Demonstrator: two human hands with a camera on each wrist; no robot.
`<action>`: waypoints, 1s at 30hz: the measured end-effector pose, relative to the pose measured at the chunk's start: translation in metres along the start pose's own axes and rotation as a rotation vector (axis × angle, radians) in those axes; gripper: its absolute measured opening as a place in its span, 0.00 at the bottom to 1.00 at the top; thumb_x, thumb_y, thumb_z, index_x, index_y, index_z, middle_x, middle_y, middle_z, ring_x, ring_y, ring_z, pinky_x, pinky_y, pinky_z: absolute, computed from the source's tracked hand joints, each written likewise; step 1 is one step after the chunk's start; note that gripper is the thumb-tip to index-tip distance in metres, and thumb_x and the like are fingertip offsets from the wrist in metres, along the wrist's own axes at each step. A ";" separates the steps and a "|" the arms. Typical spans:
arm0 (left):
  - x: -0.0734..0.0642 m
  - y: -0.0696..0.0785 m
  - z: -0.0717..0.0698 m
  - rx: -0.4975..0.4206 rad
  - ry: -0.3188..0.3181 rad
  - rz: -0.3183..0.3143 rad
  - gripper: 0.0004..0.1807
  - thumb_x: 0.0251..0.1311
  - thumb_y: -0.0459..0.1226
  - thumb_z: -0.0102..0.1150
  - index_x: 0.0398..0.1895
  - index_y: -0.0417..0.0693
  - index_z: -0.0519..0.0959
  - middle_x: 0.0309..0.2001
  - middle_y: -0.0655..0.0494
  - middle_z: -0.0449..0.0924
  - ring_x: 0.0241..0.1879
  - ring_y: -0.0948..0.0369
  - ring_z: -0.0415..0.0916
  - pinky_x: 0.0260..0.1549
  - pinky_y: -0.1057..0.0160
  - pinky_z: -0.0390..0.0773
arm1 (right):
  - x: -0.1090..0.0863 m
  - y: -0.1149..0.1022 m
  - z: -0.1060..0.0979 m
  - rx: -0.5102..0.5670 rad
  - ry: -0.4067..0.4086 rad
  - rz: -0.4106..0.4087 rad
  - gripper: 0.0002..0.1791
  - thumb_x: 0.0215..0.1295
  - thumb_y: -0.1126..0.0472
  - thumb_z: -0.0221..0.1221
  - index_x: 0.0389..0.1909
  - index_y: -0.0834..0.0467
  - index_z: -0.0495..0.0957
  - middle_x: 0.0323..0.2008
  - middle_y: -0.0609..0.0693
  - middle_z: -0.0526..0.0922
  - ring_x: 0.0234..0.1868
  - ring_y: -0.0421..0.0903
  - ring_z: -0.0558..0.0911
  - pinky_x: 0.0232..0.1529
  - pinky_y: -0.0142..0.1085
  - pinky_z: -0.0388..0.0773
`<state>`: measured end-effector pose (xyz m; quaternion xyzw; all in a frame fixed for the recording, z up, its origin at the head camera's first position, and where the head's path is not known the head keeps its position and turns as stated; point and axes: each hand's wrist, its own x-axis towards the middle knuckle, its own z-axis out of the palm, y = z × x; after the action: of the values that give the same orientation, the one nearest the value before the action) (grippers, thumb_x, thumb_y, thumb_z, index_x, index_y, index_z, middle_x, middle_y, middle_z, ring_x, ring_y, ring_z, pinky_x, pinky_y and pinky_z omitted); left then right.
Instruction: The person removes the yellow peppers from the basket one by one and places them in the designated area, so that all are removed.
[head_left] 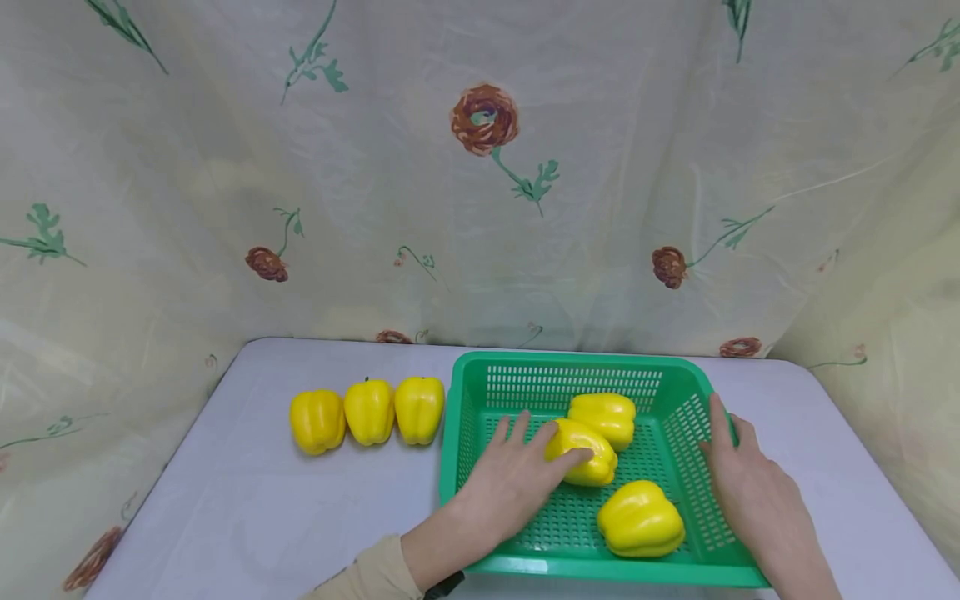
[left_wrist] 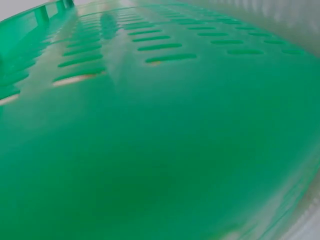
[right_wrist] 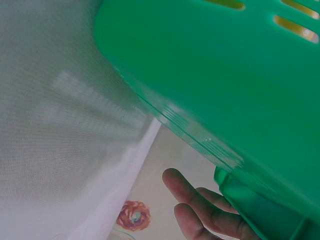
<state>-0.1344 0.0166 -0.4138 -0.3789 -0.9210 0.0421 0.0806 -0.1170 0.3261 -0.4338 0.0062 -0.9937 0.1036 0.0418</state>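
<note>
In the head view my left hand (head_left: 517,467) reaches into a green plastic basket (head_left: 570,569). Its thumb and index finger lie against a yellow bell pepper (head_left: 585,467), the other fingers stretched out over the basket floor. A second yellow bell pepper (head_left: 606,417) touches that one from behind, and a third bell pepper (head_left: 641,521) lies nearer the front. My right hand (head_left: 757,483) holds the basket's right rim, thumb inside. Its fingers (right_wrist: 192,200) extend outside the basket wall (right_wrist: 200,75) in the right wrist view. Only the basket surface (left_wrist: 160,125) fills the left wrist view; no hand shows there.
Left of the basket, three yellow bell peppers (head_left: 370,412) stand in a row on the white tabletop (head_left: 300,517). A floral curtain (head_left: 375,167) hangs behind and on both sides of the table.
</note>
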 end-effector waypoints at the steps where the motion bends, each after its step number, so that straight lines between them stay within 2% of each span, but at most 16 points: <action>1: 0.000 0.000 0.000 -0.004 0.001 0.002 0.27 0.81 0.36 0.56 0.76 0.73 0.70 0.73 0.53 0.76 0.73 0.42 0.77 0.68 0.42 0.82 | 0.000 0.000 0.000 0.000 0.004 -0.002 0.45 0.84 0.62 0.52 0.87 0.64 0.33 0.68 0.85 0.63 0.31 0.71 0.84 0.31 0.65 0.83; 6: 0.001 0.001 -0.001 -0.051 -0.035 0.017 0.22 0.78 0.40 0.60 0.71 0.63 0.70 0.79 0.58 0.71 0.75 0.46 0.75 0.69 0.42 0.81 | -0.001 -0.001 0.001 -0.003 0.021 -0.012 0.45 0.83 0.63 0.53 0.87 0.64 0.35 0.67 0.86 0.64 0.31 0.71 0.84 0.30 0.65 0.83; 13: 0.001 0.001 -0.001 -0.070 -0.069 0.026 0.32 0.73 0.55 0.66 0.72 0.56 0.68 0.79 0.59 0.72 0.74 0.51 0.77 0.69 0.46 0.82 | -0.001 -0.001 0.002 -0.003 0.032 -0.023 0.44 0.83 0.63 0.53 0.87 0.65 0.36 0.67 0.86 0.64 0.29 0.69 0.84 0.28 0.63 0.82; 17: 0.001 0.000 -0.001 -0.123 -0.079 0.030 0.38 0.71 0.59 0.65 0.79 0.64 0.64 0.80 0.59 0.70 0.74 0.48 0.76 0.69 0.44 0.82 | -0.002 0.000 0.002 -0.004 0.031 -0.025 0.44 0.83 0.63 0.53 0.87 0.65 0.35 0.66 0.86 0.65 0.29 0.69 0.84 0.28 0.63 0.83; 21: 0.000 -0.001 0.000 -0.150 -0.073 0.063 0.37 0.73 0.58 0.63 0.82 0.75 0.63 0.81 0.59 0.69 0.74 0.47 0.76 0.68 0.43 0.82 | -0.002 0.000 0.002 -0.002 0.029 -0.023 0.45 0.83 0.64 0.53 0.87 0.65 0.35 0.67 0.86 0.64 0.30 0.71 0.84 0.30 0.64 0.83; 26: 0.001 -0.001 0.002 -0.164 -0.047 0.104 0.27 0.73 0.56 0.65 0.72 0.72 0.74 0.77 0.59 0.74 0.74 0.48 0.75 0.67 0.42 0.82 | -0.001 0.000 0.001 0.003 0.022 -0.022 0.46 0.83 0.64 0.53 0.87 0.64 0.33 0.67 0.86 0.64 0.28 0.66 0.84 0.27 0.62 0.83; 30: 0.000 -0.002 0.005 -0.125 0.040 0.134 0.19 0.74 0.50 0.67 0.65 0.71 0.78 0.71 0.57 0.78 0.67 0.51 0.79 0.63 0.48 0.85 | -0.001 0.000 0.001 0.004 0.015 -0.018 0.46 0.83 0.64 0.52 0.87 0.64 0.33 0.67 0.86 0.63 0.26 0.61 0.83 0.26 0.59 0.83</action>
<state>-0.1368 0.0147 -0.4180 -0.4445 -0.8927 -0.0180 0.0723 -0.1158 0.3257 -0.4346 0.0147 -0.9931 0.1053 0.0503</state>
